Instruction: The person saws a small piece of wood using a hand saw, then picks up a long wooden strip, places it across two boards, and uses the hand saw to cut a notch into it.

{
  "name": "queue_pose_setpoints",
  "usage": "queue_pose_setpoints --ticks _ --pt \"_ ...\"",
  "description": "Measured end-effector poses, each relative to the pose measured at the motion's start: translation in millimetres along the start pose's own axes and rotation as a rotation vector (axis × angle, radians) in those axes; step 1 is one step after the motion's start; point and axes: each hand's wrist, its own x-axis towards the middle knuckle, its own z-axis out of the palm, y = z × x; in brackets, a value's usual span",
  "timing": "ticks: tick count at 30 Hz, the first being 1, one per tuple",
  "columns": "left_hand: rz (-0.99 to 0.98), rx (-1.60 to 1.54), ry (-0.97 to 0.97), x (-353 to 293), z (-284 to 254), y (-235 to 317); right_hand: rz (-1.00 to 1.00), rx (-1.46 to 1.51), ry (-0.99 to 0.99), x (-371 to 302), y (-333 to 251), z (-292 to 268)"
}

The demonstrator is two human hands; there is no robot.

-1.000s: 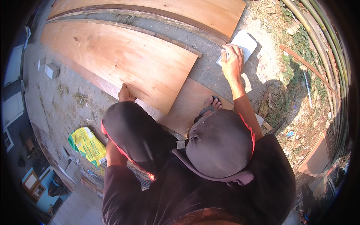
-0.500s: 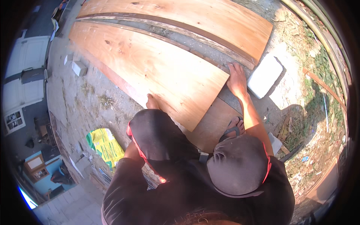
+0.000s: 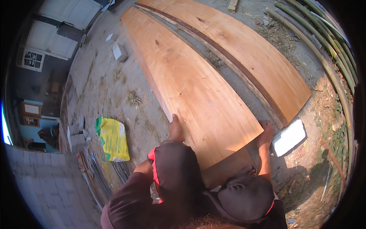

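A long, light-brown wooden board (image 3: 206, 103) stretches away in front of my knees, lying over another brown panel (image 3: 232, 166) that shows past its near end. My left hand (image 3: 176, 129) grips the board's left edge near that end, thumb up and the other fingers hidden. At the near right corner, my right hand (image 3: 266, 133) has its fingers bent against the opposite edge. A second long board (image 3: 263, 61) lies to the right, with a dark strip of wood (image 3: 244, 78) along its left side. Just right of my right hand is a white block (image 3: 289, 138).
A yellow and green sack (image 3: 113, 139) lies on the ground to the left. Farther off stands a pale block (image 3: 119, 52). Bamboo poles (image 3: 324, 57) run along the right side. White doors (image 3: 51, 40) and a small window (image 3: 33, 60) are at the far left.
My view has swung, so the boards sit lower and farther right, and more bamboo shows. Both hands stay at the same board's edges.
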Motion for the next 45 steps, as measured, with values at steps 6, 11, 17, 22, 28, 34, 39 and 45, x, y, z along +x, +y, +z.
queue_pose_setpoints --ticks 6,11,17,22,28,34,39,45 --pt "0.048 0.055 0.036 -4 -2 2 0.542 1.628 -0.667 36 -57 -57" --pt "0.070 0.099 -0.036 14 -5 -14 0.404 1.048 -0.951 93 -90 -60" --pt "0.170 0.227 0.175 16 7 -25 -0.055 0.150 -0.646 82 -154 -38" --pt "0.243 0.207 0.276 6 15 -23 -0.147 0.155 -0.416 57 -191 -87" --pt "0.193 0.268 0.153 5 32 -15 -0.129 0.155 -0.391 90 -130 -42" --pt "0.221 0.380 0.281 35 14 -41 -0.011 0.192 -0.414 75 -126 -5" --pt "0.175 0.535 0.122 51 24 -36 0.004 0.157 -0.311 68 -108 -15" --pt "-0.135 0.164 -0.199 43 20 -46 0.126 0.025 0.049 18 -21 -24"
